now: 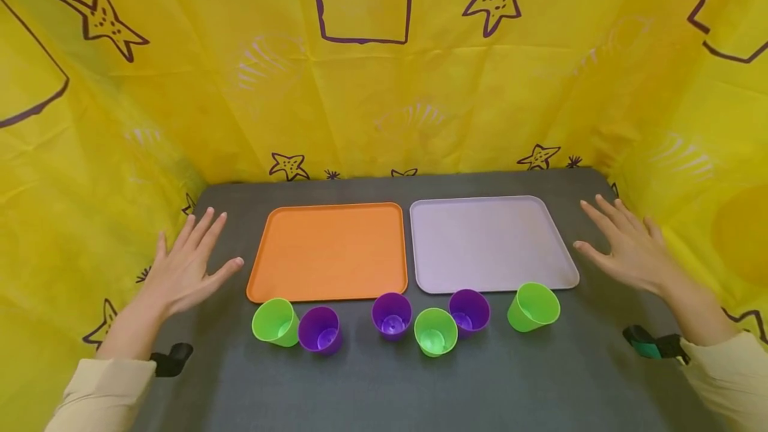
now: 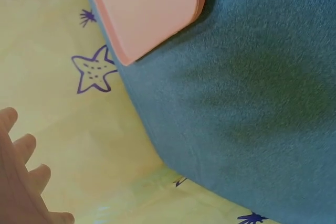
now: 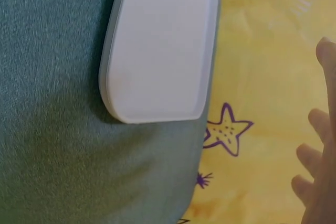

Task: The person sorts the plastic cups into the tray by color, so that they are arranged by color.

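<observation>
My left hand [image 1: 187, 269] is held with fingers spread at the left of the table, nearest the orange tray [image 1: 330, 252], and holds nothing. Over at the right, my right hand [image 1: 630, 249] is likewise spread and holds nothing, beside the pale lilac tray [image 1: 492, 242]. Both trays lie side by side with bare surfaces. In front of them stands an uneven row of cups: a green cup [image 1: 276, 322] and a purple cup [image 1: 321, 331] at left, a purple cup [image 1: 392, 316], a green cup [image 1: 435, 332] and a purple cup [image 1: 469, 311] mid-row, a green cup [image 1: 533, 307] at right.
A dark grey cloth-covered table [image 1: 384, 392] carries everything. Yellow curtain fabric [image 1: 360, 99] with starfish and shell drawings hangs behind and along both sides. Black straps show at both wrists, beside beige sleeves [image 1: 105, 392].
</observation>
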`<control>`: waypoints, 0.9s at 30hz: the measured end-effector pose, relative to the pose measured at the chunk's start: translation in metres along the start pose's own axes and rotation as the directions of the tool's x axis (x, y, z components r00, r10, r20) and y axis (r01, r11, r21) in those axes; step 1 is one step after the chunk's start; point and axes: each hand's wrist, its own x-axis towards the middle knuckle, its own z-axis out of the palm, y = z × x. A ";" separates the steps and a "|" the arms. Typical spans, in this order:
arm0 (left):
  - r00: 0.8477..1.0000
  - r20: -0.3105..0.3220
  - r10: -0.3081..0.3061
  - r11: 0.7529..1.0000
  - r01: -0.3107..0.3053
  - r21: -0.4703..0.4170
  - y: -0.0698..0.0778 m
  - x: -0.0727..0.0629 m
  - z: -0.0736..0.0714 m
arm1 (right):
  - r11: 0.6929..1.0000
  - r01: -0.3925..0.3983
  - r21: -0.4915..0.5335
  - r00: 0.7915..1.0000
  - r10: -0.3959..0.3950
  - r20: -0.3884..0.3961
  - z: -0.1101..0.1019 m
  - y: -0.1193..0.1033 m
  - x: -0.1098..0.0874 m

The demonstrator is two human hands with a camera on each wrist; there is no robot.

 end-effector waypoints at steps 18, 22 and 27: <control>0.993 -0.115 -0.007 0.986 -0.013 -0.168 0.005 -0.033 0.016 | 0.967 0.122 0.223 0.989 -0.099 -0.112 0.004 -0.029 -0.027; 0.994 -0.097 -0.041 0.966 0.014 -0.259 -0.001 -0.035 0.027 | 0.960 0.121 0.252 0.990 -0.097 -0.105 0.010 -0.036 -0.035; 0.993 -0.070 -0.094 0.933 0.063 -0.355 -0.010 -0.035 0.042 | 0.957 0.140 0.253 0.986 -0.112 -0.122 0.018 -0.045 -0.043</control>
